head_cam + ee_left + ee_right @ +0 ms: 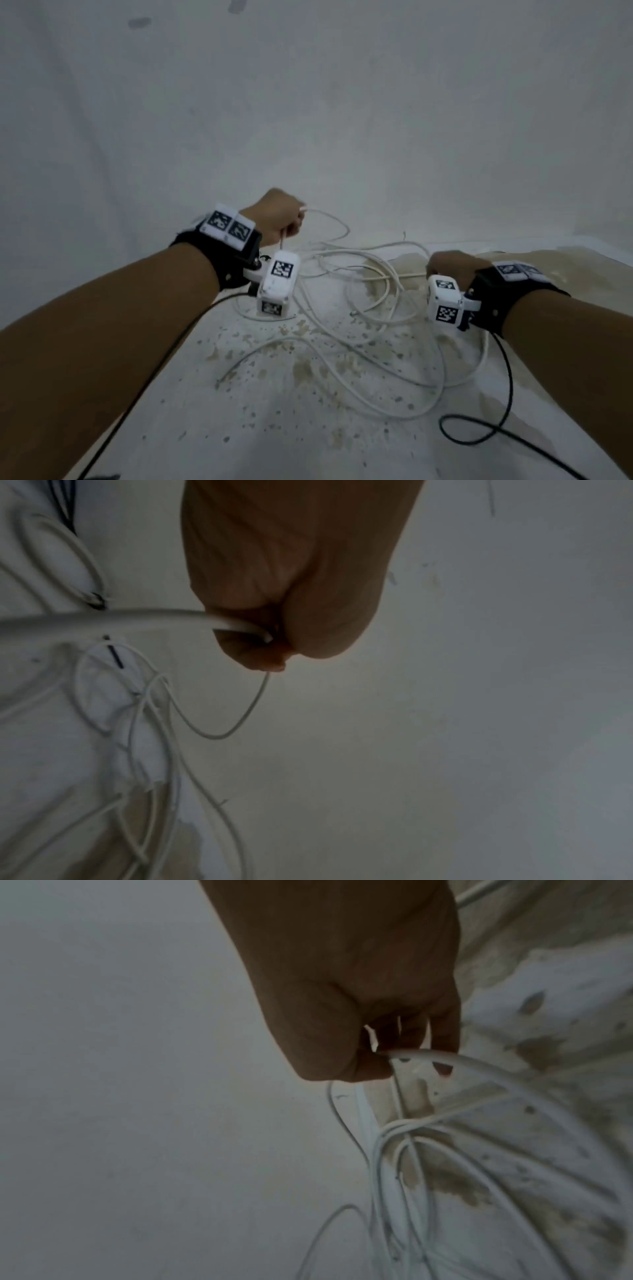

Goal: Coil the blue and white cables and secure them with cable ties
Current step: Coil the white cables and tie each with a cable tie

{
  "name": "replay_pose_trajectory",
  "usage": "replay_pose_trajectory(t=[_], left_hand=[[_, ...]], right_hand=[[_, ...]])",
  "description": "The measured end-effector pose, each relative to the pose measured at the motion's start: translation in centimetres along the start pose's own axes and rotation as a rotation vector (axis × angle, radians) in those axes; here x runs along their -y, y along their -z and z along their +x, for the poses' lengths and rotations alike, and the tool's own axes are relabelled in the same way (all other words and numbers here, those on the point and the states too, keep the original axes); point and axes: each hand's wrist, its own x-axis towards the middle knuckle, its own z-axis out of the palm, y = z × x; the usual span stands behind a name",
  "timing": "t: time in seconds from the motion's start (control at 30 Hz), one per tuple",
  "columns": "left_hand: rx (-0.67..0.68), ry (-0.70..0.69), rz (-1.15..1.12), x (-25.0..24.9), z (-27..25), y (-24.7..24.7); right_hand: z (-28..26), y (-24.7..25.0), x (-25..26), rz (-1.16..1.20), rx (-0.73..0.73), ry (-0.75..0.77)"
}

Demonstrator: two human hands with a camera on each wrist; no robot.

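Note:
A long white cable (359,274) lies in loose tangled loops on a stained white surface between my hands. My left hand (281,219) is raised at the far left of the tangle, fist closed round a strand of it; the left wrist view shows the white cable (137,619) entering the fist of that left hand (274,642) and leaving below. My right hand (452,267) grips the cable at the right; in the right wrist view the white cable (479,1069) runs out of the curled fingers (342,1056). No blue cable or cable tie is visible.
The white surface (274,411) has brown stains and specks, heaviest at the right (548,267). A grey-white wall (308,102) rises behind. Thin black leads (496,421) from the wrist cameras trail over the near surface.

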Motion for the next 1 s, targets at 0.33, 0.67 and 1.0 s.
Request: replay_pose_trajectory(t=[0.33, 0.67, 1.0], left_hand=[[0.065, 0.127, 0.507, 6.1, 2.7, -3.7], [0.093, 0.168, -1.020, -5.3, 1.9, -5.3], [-0.189, 0.152, -0.674, -3.7, 1.3, -0.5]], right_hand=[[-2.8, 4.6, 9.1, 0.596, -0.241, 0.582], [-4.2, 4.5, 6.2, -0.326, -0.494, 0.698], [-2.5, 5.1, -2.8, -0.690, -0.441, 0.047]])
